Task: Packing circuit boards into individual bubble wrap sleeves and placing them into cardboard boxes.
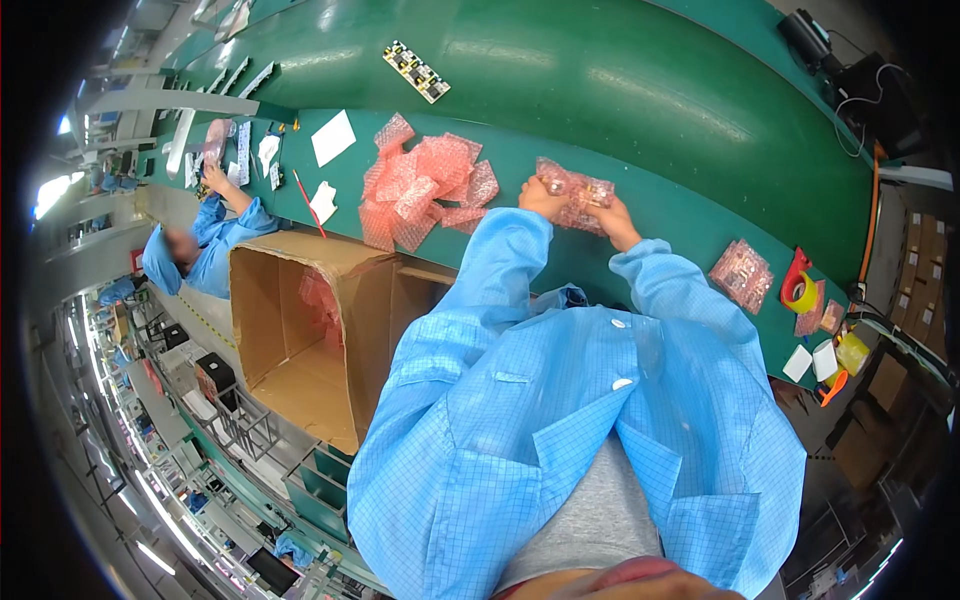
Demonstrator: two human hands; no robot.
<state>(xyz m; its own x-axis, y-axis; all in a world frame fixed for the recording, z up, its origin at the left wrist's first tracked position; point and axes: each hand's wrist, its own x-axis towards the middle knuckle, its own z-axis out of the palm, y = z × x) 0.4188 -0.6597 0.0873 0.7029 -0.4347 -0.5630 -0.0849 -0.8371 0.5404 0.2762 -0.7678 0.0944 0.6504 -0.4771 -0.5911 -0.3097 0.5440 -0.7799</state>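
Observation:
Between my two hands is a pink bubble-wrap bag with something inside, probably a circuit board; the wrap blurs it. My left hand is closed on the bag's left end, and my right hand pinches its right end. Left of them lies a loose heap of pink bubble-wrap bags on the green bench. To my right, a stack of filled pink bubble-wrap bags rests near the bench edge. A bare circuit board lies on the green belt beyond the heap.
An open cardboard box stands against the bench at left. A red tape dispenser with yellow tape and orange-handled scissors are at right. A white sheet and red pen lie left, near a co-worker in a blue sleeve.

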